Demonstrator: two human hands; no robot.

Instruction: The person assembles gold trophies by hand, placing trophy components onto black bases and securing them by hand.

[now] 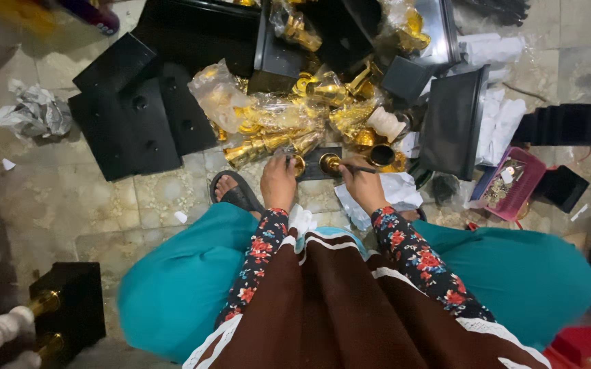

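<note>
Left hand (278,179) grips a small gold fitting (298,164) over the small black base (314,164) — right hand (361,184) pinches a dark screwdriver (358,168) just right of it, by a gold knob (329,162).

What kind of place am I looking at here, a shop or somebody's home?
Probably a small home workshop for assembling things by hand. The person sits on a worn tiled floor, with a heap of shiny gold metal parts in clear plastic bags, flat black square bases, and a pink plastic basket of small fittings.
</note>
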